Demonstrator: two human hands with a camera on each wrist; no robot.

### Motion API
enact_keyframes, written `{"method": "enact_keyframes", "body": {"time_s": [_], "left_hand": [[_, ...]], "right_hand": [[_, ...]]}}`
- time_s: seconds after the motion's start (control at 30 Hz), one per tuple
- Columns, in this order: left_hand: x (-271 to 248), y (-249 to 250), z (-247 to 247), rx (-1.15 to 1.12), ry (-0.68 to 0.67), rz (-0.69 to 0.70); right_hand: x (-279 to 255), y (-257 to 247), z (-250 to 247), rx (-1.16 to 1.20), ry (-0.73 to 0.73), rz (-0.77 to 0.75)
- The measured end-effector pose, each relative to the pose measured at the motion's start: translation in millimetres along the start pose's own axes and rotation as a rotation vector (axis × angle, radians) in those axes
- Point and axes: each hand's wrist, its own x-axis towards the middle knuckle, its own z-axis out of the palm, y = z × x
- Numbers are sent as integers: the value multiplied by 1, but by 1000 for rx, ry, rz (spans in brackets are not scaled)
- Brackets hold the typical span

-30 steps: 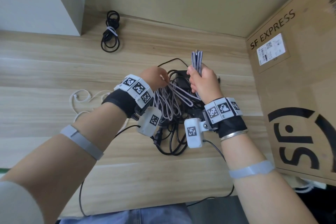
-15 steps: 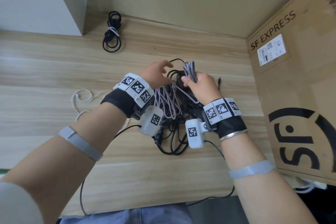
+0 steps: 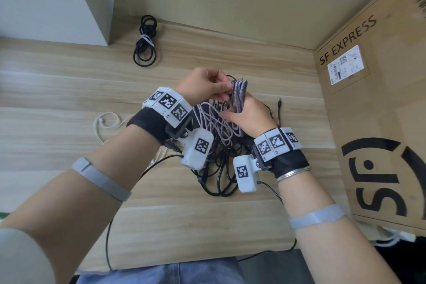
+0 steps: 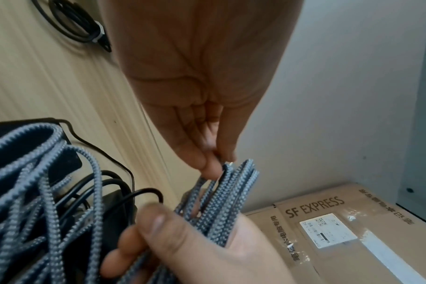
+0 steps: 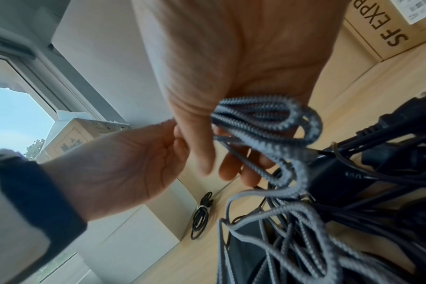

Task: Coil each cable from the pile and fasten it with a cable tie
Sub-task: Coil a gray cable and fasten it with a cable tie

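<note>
Coiling is the step now. The right hand point(image 3: 247, 114) grips a bunch of loops of the grey braided cable point(image 3: 238, 97), held up above the pile of black cables point(image 3: 219, 173) on the wooden table point(image 3: 69, 80). The left hand point(image 3: 202, 86) pinches the top of one loop. Next, more loose cable should be folded in, then tied.

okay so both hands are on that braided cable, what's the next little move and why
Probably lay one more loop into the bundle. The right hand grips several folded loops of the grey braided cable, and the left hand pinches a strand at their top, but much slack still trails loose over the black cable pile, so it is too early for a tie.
</note>
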Motion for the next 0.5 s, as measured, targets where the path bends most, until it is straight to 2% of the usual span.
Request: {"method": "enact_keyframes", "body": {"time_s": [0.07, 0.17, 0.3, 0.4, 0.5], "left_hand": [[1, -3, 1, 89, 48, 25], [4, -17, -1, 459, 100, -23], [6, -32, -2, 821, -7, -183], [6, -35, -1, 894, -1, -200], [8, -35, 0, 837, 151, -174]], "right_hand": [[1, 1, -1, 49, 35, -14], [3, 5, -1, 118, 119, -30], [4, 10, -1, 238, 173, -51], [6, 13, -1, 253, 252, -66], [6, 11, -2, 196, 222, -28]]}}
